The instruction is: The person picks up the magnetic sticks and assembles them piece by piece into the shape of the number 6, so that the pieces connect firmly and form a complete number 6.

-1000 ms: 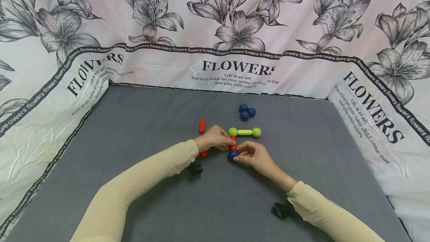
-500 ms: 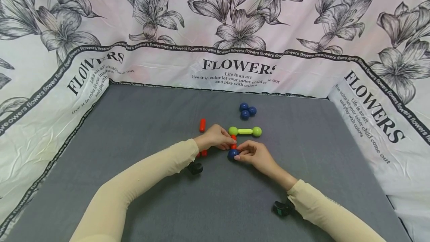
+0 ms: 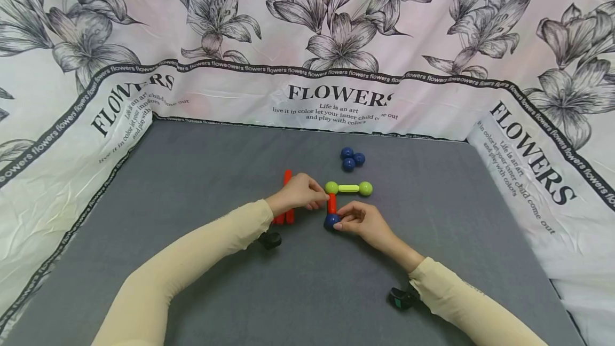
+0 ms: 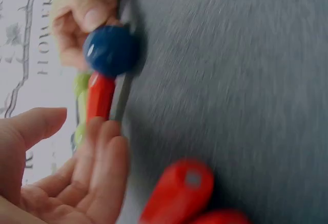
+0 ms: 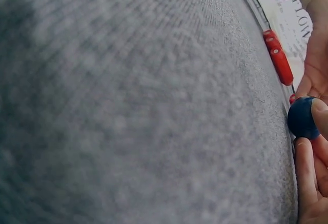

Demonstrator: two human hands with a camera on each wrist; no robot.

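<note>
My right hand [image 3: 366,224] pinches a blue ball [image 3: 331,222] between thumb and fingers. That ball sits at the near end of a red rod [image 3: 332,205], whose far end meets a green ball [image 3: 331,188]. From there a green rod [image 3: 348,188] runs right to a second green ball [image 3: 365,189]. My left hand [image 3: 300,195] is just left of the red rod. In the left wrist view its thumb stands apart from the extended fingers [image 4: 114,155], whose tips overlap the red rod's end; nothing is gripped between them.
Loose red rods [image 3: 290,215] lie beside and partly under my left wrist. Farther back, three blue balls [image 3: 348,164] rest in a cluster on the grey table [image 3: 423,186]. A flower-print cloth [image 3: 230,89] borders the table's back and sides.
My left fingers have let go of the red rod and drawn back slightly left, uncovering more of it. My right hand stays at the blue ball.
</note>
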